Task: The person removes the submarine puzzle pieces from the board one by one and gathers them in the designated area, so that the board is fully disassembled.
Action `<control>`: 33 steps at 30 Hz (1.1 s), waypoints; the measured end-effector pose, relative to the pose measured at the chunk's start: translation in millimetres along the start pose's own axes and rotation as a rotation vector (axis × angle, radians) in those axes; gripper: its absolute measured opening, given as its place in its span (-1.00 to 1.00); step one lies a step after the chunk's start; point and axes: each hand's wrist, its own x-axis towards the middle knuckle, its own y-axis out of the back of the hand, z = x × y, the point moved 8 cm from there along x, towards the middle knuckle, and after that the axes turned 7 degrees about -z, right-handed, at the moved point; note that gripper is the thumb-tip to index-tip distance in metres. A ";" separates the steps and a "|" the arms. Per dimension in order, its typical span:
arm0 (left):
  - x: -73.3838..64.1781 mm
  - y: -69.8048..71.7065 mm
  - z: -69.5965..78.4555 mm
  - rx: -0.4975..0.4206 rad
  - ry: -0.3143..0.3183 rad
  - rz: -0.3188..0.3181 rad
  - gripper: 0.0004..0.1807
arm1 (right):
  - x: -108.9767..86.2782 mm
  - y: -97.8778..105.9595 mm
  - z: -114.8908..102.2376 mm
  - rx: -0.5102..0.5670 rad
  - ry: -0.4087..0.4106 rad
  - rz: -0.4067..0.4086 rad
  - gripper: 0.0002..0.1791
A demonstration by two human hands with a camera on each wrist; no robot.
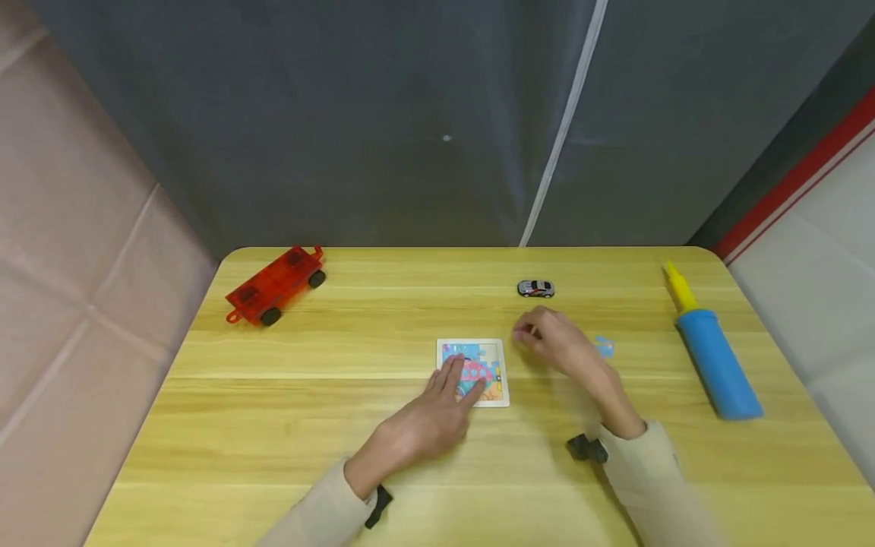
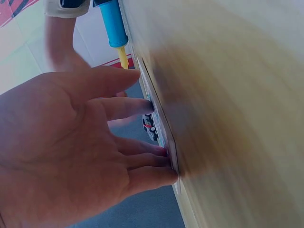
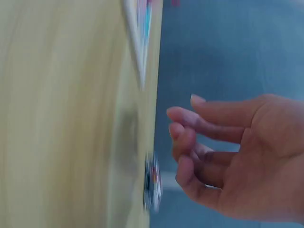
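Here | left hand [image 1: 427,425]: fingers [image 2: 153,178] extended, touching puzzle [image 1: 480,371] | right hand [image 1: 562,343]: fingers [image 3: 228,113] loosely curled, free

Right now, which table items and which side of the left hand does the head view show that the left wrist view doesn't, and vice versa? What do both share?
Only the head view: the red cart, the loose piece beside the right hand, and the back of the left hand.

Only the left wrist view: the left palm; it adds no table item.

Both: the puzzle under the left fingers, the car, the pump and some of each hand.
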 end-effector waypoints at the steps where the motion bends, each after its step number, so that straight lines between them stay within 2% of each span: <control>1: 0.5 -0.7 -0.6 0.008 -0.002 0.001 -0.31 | 4.6 -8.4 -10.3 0.013 0.027 -0.032 -0.85; 3: 1.8 -2.5 -2.2 0.019 -0.009 0.002 -0.32 | 12.3 -23.2 -25.1 0.022 0.042 -0.088 -0.83; 6: 2.6 -3.5 -3.3 0.050 -0.014 0.003 -0.32 | 18.8 -36.0 -35.2 0.010 -0.016 -0.138 -0.82; 10: 2.8 -1.2 -2.1 0.064 -0.029 0.023 -0.33 | 21.2 -41.7 -36.3 0.008 -0.101 -0.140 -0.83; 14: 2.4 2.0 0.9 0.072 -0.037 0.035 -0.36 | 22.2 -44.3 -34.7 0.024 -0.118 -0.121 -0.85; 18: 4.2 -1.3 0.1 0.094 -0.024 0.020 -0.35 | 22.4 -45.3 -33.3 0.046 -0.106 -0.094 -0.86; 20: -1.7 8.1 8.0 0.087 0.008 -0.021 -0.36 | 22.6 -45.2 -34.0 0.056 -0.088 -0.080 -0.87; 24: -5.2 14.1 13.1 0.081 0.041 -0.062 -0.35 | 24.1 -44.9 -36.1 0.098 -0.034 -0.051 -0.87; 25: -7.5 17.1 15.3 0.058 0.044 -0.067 -0.36 | 24.8 -44.8 -36.5 0.110 -0.023 -0.045 -0.86; 27: -2.8 9.8 9.3 0.045 0.032 -0.055 -0.34 | 25.9 -45.0 -36.4 0.135 -0.008 -0.035 -0.86; 31: -4.7 13.7 11.9 0.021 0.037 -0.063 -0.34 | 27.4 -46.0 -35.7 0.163 0.002 -0.025 -0.93; 33: -8.1 19.4 16.7 0.038 0.050 -0.072 -0.34 | 27.8 -46.2 -35.7 0.155 0.006 -0.019 -0.91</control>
